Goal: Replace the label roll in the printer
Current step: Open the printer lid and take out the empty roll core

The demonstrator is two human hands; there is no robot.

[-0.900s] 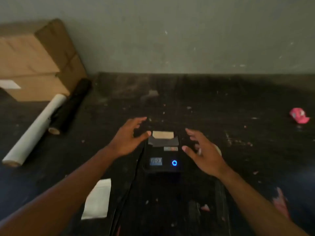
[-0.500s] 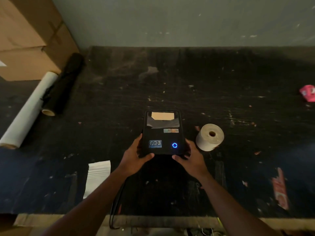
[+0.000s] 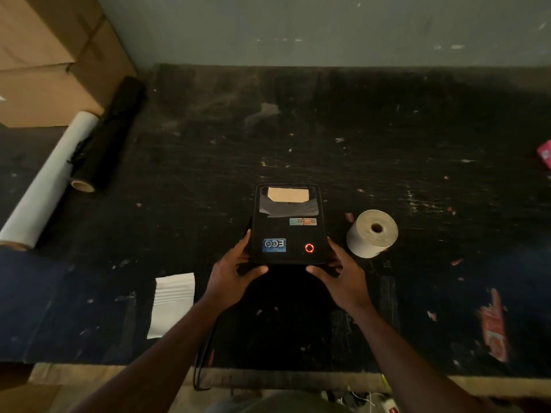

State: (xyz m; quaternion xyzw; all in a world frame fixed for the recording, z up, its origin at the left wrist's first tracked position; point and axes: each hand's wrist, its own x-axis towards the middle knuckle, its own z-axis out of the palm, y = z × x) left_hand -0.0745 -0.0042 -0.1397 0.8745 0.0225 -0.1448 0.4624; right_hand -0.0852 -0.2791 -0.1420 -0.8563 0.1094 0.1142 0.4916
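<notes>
A black label printer (image 3: 287, 225) sits in the middle of the dark table (image 3: 387, 129). Its ring light (image 3: 309, 248) glows red, and a tan patch shows in the window at its far end. My left hand (image 3: 231, 274) grips the printer's near left corner, thumb under the front edge. My right hand (image 3: 343, 272) grips the near right corner the same way. A white label roll (image 3: 372, 233) lies on its side just right of the printer, untouched.
Cardboard boxes (image 3: 44, 55) stand at the back left, with a white roll (image 3: 47, 180) and a black roll (image 3: 110, 132) beside them. A white bag (image 3: 173, 302) lies left of my left arm. A black cable (image 3: 202, 359) hangs over the table's near edge. Something pink (image 3: 545, 153) lies far right.
My hands came from hovering over the printer to gripping its near corners. The ring light turned from blue to red. The label roll, hidden earlier by my right hand, now shows.
</notes>
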